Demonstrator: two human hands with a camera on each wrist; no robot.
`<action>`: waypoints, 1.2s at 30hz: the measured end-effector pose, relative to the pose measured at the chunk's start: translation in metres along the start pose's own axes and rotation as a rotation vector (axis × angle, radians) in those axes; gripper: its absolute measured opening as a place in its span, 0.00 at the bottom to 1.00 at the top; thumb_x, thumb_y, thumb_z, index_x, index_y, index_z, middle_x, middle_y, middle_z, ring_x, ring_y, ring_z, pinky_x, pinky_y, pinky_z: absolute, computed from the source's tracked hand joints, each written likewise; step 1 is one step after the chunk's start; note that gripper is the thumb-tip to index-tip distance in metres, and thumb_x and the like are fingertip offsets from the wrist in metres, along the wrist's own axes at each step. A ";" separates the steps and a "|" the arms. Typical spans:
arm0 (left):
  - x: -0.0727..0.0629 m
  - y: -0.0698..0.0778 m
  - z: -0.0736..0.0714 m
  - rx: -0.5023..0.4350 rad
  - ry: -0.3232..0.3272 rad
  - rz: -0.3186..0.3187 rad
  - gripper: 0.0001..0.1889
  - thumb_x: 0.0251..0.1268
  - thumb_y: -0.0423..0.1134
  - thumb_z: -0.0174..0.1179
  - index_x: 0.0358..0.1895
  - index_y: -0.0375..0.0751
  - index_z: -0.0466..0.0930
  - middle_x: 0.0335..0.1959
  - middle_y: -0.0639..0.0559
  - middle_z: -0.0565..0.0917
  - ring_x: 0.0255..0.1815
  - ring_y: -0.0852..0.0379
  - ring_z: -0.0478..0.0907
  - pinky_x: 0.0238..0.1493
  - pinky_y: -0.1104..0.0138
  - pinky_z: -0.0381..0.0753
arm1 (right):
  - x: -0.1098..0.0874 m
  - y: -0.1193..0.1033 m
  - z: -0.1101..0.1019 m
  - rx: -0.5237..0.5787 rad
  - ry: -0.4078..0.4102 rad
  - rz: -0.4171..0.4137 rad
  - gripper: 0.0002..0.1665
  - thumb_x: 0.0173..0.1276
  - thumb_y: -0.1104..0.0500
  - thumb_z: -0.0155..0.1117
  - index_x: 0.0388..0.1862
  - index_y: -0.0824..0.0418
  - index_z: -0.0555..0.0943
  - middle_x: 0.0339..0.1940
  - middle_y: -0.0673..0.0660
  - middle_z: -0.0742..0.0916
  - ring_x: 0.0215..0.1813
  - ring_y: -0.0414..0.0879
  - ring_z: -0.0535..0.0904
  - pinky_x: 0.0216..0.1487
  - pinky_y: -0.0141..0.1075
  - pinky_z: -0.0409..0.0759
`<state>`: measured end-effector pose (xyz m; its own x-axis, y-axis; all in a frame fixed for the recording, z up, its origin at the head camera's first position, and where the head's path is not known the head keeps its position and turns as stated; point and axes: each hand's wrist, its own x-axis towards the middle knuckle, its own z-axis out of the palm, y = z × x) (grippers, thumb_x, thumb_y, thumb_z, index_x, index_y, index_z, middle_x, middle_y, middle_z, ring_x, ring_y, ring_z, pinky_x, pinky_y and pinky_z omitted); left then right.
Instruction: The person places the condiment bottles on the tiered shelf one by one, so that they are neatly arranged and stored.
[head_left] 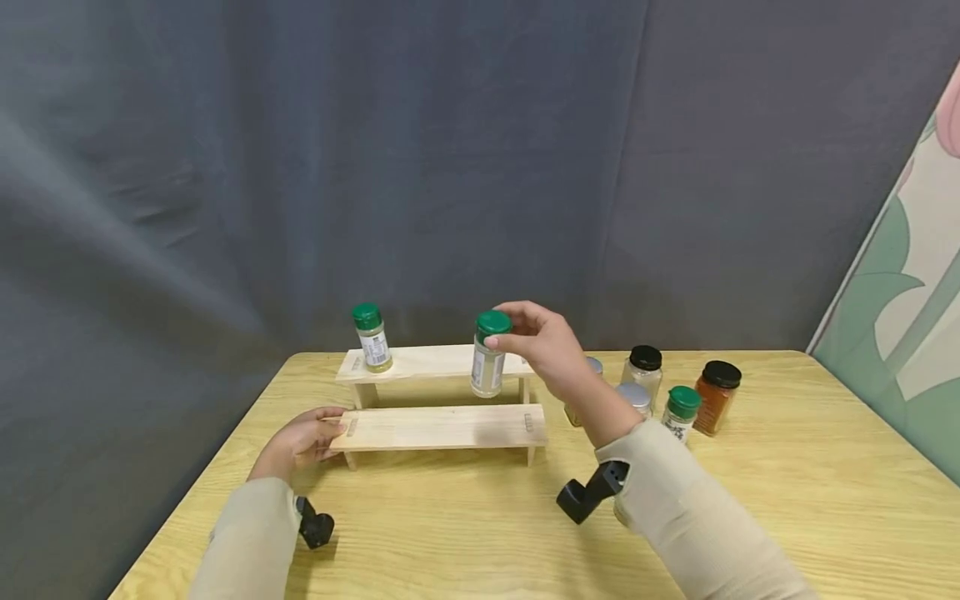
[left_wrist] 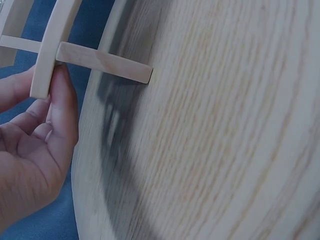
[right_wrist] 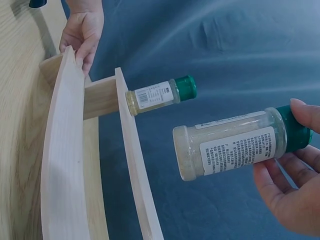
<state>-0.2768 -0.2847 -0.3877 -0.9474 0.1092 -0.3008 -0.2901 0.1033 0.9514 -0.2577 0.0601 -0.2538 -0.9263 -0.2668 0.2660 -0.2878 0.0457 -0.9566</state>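
A two-tier wooden rack [head_left: 442, 427] stands on the table. My left hand [head_left: 303, 437] pinches the left end of its lower shelf, thumb on top and fingers underneath, as the left wrist view shows. By its green cap, my right hand [head_left: 546, 346] holds a spice jar [right_wrist: 230, 142] with pale contents and a white label. That jar hangs upright in front of the upper shelf [head_left: 431, 361], its base apart from the wood in the right wrist view. Another green-capped spice jar [head_left: 372, 340] stands on the upper shelf's left end.
Right of the rack stand several more jars: a black-lidded one with red-orange contents [head_left: 716, 400], a black-lidded clear one [head_left: 643, 371], a green-capped one [head_left: 681, 412] and grey-lidded ones [head_left: 634, 397], partly behind my right forearm. A dark curtain [head_left: 450, 167] hangs behind the table [head_left: 450, 533].
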 end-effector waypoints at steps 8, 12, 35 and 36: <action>0.003 0.003 0.001 0.042 -0.001 -0.005 0.27 0.59 0.27 0.46 0.60 0.25 0.47 0.28 0.52 0.74 0.26 0.61 0.75 0.27 0.70 0.73 | 0.018 0.004 0.009 0.001 0.012 0.022 0.21 0.54 0.64 0.62 0.48 0.64 0.72 0.39 0.57 0.78 0.43 0.49 0.73 0.48 0.43 0.69; 0.003 0.002 0.000 0.049 0.003 -0.008 0.27 0.59 0.28 0.47 0.60 0.25 0.48 0.28 0.52 0.75 0.26 0.61 0.75 0.26 0.70 0.73 | 0.026 0.010 0.015 0.001 0.015 0.041 0.21 0.54 0.64 0.62 0.48 0.64 0.72 0.38 0.57 0.78 0.42 0.48 0.73 0.46 0.41 0.70; 0.003 0.000 -0.001 0.035 -0.024 0.001 0.26 0.59 0.28 0.47 0.59 0.25 0.48 0.27 0.52 0.75 0.24 0.62 0.75 0.24 0.71 0.72 | 0.068 0.030 0.049 0.023 0.021 0.024 0.22 0.51 0.67 0.64 0.48 0.64 0.73 0.39 0.59 0.78 0.41 0.49 0.74 0.42 0.40 0.73; 0.003 0.000 -0.001 0.033 -0.021 -0.002 0.26 0.59 0.28 0.47 0.59 0.25 0.48 0.27 0.52 0.75 0.24 0.62 0.75 0.24 0.71 0.72 | 0.070 0.032 0.051 0.026 0.019 0.019 0.22 0.51 0.67 0.64 0.48 0.64 0.73 0.39 0.59 0.78 0.41 0.49 0.74 0.41 0.39 0.73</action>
<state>-0.2797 -0.2853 -0.3886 -0.9438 0.1297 -0.3039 -0.2867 0.1358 0.9484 -0.3190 -0.0058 -0.2715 -0.9361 -0.2479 0.2493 -0.2636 0.0254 -0.9643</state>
